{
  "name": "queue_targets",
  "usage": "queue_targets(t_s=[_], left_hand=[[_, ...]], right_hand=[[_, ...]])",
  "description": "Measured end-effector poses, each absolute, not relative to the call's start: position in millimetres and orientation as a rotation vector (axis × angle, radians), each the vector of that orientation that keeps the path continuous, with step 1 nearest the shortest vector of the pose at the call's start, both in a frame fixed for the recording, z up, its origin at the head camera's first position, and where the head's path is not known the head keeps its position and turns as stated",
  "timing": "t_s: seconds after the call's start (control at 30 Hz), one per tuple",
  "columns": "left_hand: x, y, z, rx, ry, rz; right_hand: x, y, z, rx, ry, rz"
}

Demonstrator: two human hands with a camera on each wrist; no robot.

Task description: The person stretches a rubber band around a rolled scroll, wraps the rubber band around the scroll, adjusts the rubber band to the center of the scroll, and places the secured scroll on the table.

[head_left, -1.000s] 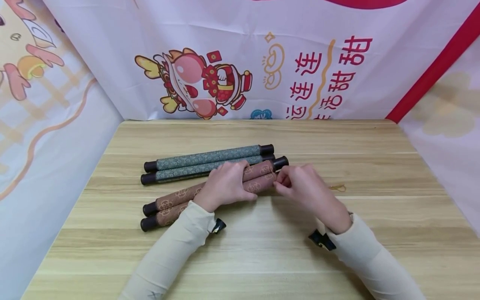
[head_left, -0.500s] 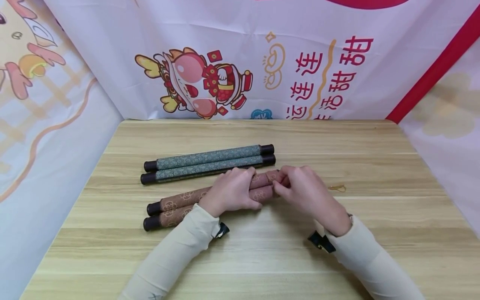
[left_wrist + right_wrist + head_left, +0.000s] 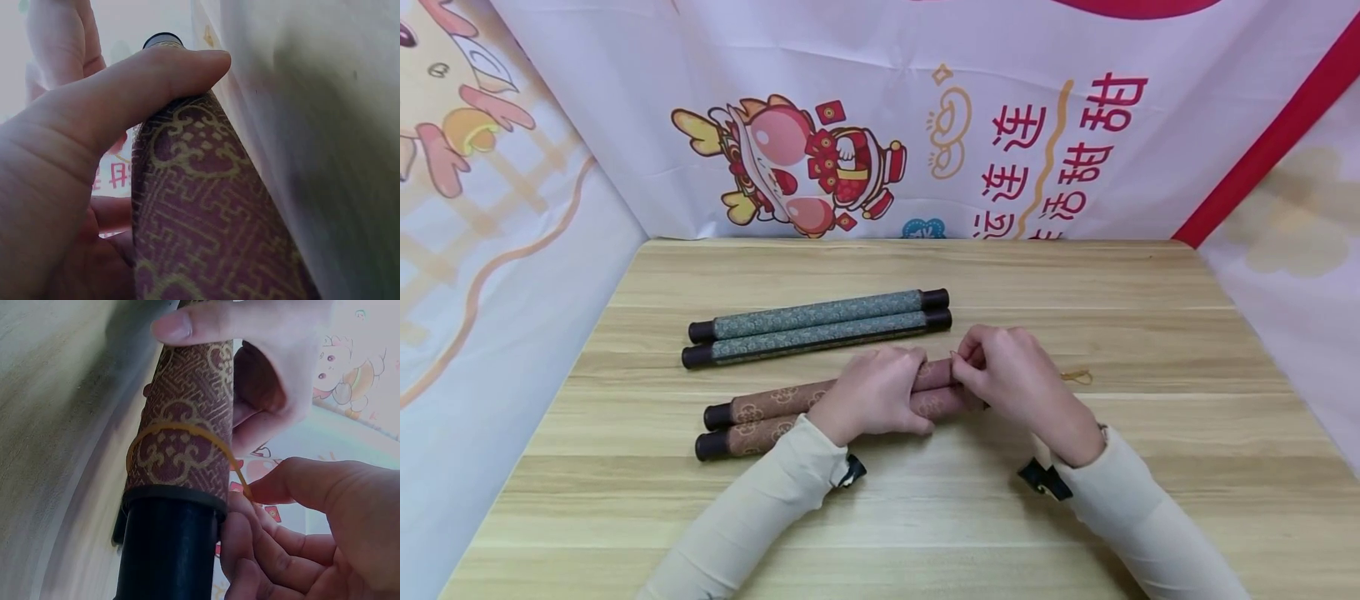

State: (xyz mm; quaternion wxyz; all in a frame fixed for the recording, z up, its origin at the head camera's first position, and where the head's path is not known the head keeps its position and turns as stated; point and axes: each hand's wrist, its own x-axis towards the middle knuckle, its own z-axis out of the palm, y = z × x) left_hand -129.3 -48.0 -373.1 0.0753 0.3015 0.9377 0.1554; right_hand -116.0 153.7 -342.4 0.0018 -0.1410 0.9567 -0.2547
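A brown patterned scroll (image 3: 784, 398), its two rolls side by side and dark-capped, lies at a slant on the table. My left hand (image 3: 877, 392) grips it right of its middle, with the thumb over the near roll in the left wrist view. At the right end, my right hand (image 3: 1011, 375) pinches a yellow rubber band (image 3: 187, 427) between thumb and finger. That band runs across the patterned roll just short of the black end cap (image 3: 165, 550). In the head view my right hand hides most of this end.
Just behind, a blue-green two-roll scroll (image 3: 816, 321) lies on the wooden table (image 3: 925, 533). Another thin yellow band (image 3: 1077, 377) rests to the right of my right hand. A printed cloth (image 3: 865, 50) hangs along the table's back edge.
The brown scroll and my left hand have shifted right and a little nearer to me. Its right end has gone behind my right hand, which stays in nearly the same place.
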Motion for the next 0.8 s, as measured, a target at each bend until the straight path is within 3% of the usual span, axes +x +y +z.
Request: queue_targets(t_s=[0.8], left_hand=[[-126.5, -28.5, -390.6, 0.997, 2.907, 0.285]], right_hand=[[-115.6, 148.9, -323.7, -0.459, 2.842, -1.125]])
